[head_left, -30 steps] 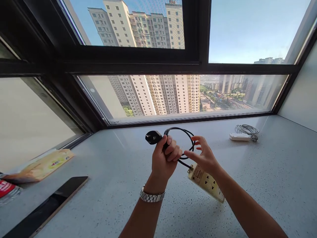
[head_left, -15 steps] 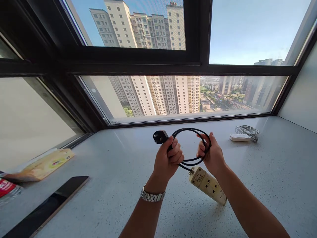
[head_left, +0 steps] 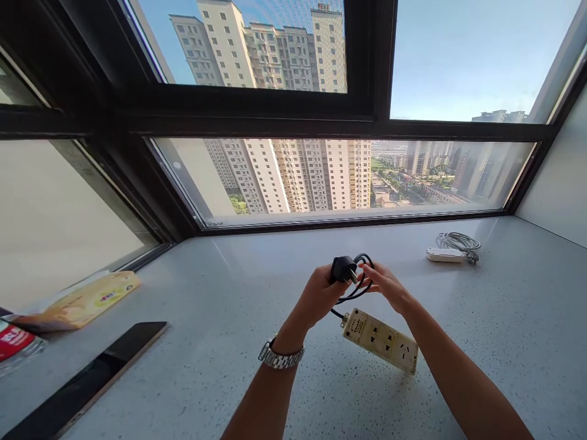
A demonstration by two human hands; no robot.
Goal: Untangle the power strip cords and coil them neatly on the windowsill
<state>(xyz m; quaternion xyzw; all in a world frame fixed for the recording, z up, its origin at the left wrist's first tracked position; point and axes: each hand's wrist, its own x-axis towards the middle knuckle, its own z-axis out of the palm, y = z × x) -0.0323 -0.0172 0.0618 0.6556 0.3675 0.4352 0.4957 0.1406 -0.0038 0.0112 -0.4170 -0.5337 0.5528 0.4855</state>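
My left hand (head_left: 321, 296), with a metal-band watch (head_left: 280, 355) at its wrist, is closed on the cord just behind a black plug (head_left: 343, 269). The plug's metal prongs point to the right. Coils of the black cord (head_left: 355, 293) hang between my two hands. My right hand (head_left: 385, 286) has its fingers around the right side of the coils; some fingertips are hidden behind the loops. Below the hands is a yellowed white power strip (head_left: 380, 340), tilted down to the right, with the cord entering its left end. Its sockets face up towards me.
A white power strip (head_left: 444, 255) with a coiled grey cord (head_left: 458, 241) lies at the back right of the speckled counter (head_left: 206, 366). At left are a dark tablet-like slab (head_left: 92, 379), a yellow tissue pack (head_left: 92, 299) and a red-labelled bottle (head_left: 16, 342). A dark-framed window (head_left: 275, 125) stands behind.
My hands have come closer together, and the wide cord loop has narrowed. The plug moved right and turned its prongs rightward. The yellowed power strip swung slightly and shows more of its sockets.
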